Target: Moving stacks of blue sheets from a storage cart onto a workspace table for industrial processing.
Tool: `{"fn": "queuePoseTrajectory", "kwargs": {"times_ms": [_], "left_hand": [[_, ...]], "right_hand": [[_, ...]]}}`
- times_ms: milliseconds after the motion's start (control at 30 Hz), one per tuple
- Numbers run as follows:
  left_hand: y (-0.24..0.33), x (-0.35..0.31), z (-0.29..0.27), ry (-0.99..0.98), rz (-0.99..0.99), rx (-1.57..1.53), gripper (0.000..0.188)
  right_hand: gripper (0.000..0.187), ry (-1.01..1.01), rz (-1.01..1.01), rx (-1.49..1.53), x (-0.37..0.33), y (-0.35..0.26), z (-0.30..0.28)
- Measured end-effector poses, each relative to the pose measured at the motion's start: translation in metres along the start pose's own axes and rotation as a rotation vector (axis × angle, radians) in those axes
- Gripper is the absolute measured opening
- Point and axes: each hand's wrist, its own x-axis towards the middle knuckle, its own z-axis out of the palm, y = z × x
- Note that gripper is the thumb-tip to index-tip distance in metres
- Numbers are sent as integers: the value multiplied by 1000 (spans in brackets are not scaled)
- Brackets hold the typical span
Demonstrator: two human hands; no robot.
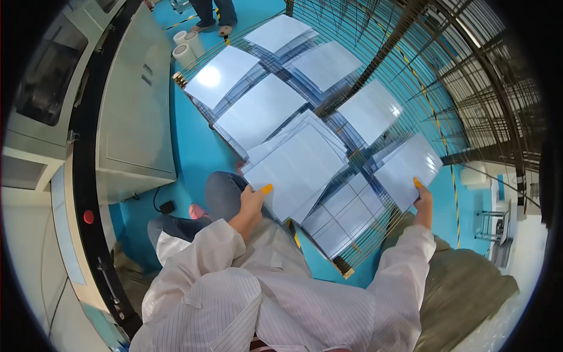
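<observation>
My left hand (252, 205), a yellow cover on its thumb, is closed on the near left edge of a fanned stack of white sheets (299, 167). My right hand (423, 198), also with a yellow thumb cover, is closed on the near right edge of another white sheet (407, 170). That sheet overlaps others beneath it. Both stacks lie over a wire rack shelf (363, 255). The fingers under the sheets are hidden. Between my hands, several pale sheets (346, 214) lie under the rack's wires.
More white sheet stacks (267, 108) cover the shelf's far side. Raised wire shelves (487, 76) stand at right. A grey machine cabinet (135, 100) with a red button (88, 216) lines the left. White rolls (185, 54) and a person's legs (214, 12) are beyond. A jeans-clad knee (223, 196) is near.
</observation>
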Motion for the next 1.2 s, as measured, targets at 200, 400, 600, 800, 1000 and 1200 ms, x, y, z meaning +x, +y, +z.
{"fn": "queuePoseTrajectory", "kwargs": {"times_ms": [200,400,600,800,1000,1200], "left_hand": [[-15,7,3,36,102,-177,32],[4,4,10,-127,-168,-563,30],[64,10,-10,-265,-117,-530,24],[106,89,-42,-323,27,-626,25],[107,126,-29,13,180,-537,27],[95,141,-14,143,295,-380,32]], "right_hand": [[52,-169,-35,256,-86,-35,55],[45,-223,0,319,-23,-16,196],[24,-48,73,164,53,2,237],[24,-66,44,157,24,-12,205],[30,-318,-34,350,-58,-39,220],[27,-499,34,528,-27,-53,384]]}}
